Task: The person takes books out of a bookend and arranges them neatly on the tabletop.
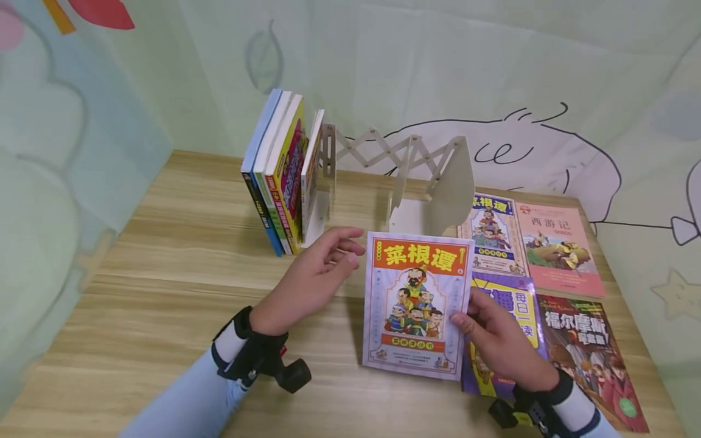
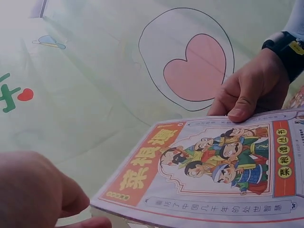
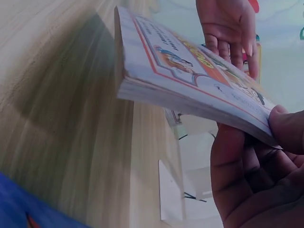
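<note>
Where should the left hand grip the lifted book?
On the book's free left edge, coming in from the left. The right hand pinches the lower right edge, the cover faces up, and the left hand is open beside that side.

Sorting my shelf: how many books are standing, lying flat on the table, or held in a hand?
Standing books against the expandable bookend: 4
Books lying flat on the table: 4
Book held by the right hand: 1
Total: 9

A glossy paper-covered book (image 1: pixel 417 307) over a matt, wood-grain table (image 1: pixel 164 255), beside a smooth white rack (image 1: pixel 432 182).
</note>
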A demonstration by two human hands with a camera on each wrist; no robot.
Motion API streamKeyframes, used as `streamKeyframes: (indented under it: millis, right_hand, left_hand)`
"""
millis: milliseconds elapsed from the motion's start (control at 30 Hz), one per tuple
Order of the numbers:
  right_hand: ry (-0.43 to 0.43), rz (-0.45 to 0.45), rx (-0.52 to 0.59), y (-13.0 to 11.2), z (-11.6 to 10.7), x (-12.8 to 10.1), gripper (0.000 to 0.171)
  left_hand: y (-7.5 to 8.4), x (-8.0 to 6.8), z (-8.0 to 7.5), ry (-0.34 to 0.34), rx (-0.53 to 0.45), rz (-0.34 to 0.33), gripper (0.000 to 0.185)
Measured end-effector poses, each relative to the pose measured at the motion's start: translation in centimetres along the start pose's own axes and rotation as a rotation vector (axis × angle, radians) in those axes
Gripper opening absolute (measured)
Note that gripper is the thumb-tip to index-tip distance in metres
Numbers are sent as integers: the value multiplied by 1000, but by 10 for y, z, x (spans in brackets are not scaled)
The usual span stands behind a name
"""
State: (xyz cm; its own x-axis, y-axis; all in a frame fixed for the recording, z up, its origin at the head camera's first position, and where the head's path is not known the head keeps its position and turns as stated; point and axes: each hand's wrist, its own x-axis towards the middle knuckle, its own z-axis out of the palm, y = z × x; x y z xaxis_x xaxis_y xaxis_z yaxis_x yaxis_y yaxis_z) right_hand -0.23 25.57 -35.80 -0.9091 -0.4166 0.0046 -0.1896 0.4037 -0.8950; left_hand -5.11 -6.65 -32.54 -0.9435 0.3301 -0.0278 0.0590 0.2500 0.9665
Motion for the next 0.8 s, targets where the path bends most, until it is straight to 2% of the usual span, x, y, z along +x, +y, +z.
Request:
streamKeyframes:
  millis: [167, 433, 667, 800]
  right_hand:
    - [-4, 74, 24, 4, -4, -1, 38]
    - [-44, 225, 57, 15, -8, 3, 43]
    - [-47, 380, -74, 20, -6, 10, 46]
    - [-29, 462, -195, 17, -4, 14, 49]
  left_hand:
    - [-3, 1, 0, 10, 52, 16, 37]
    - [-5, 1, -1, 22, 63, 15, 35]
    - [-4, 1, -3, 16, 62, 7, 32]
    - [-4, 0, -3, 12, 59, 5, 31]
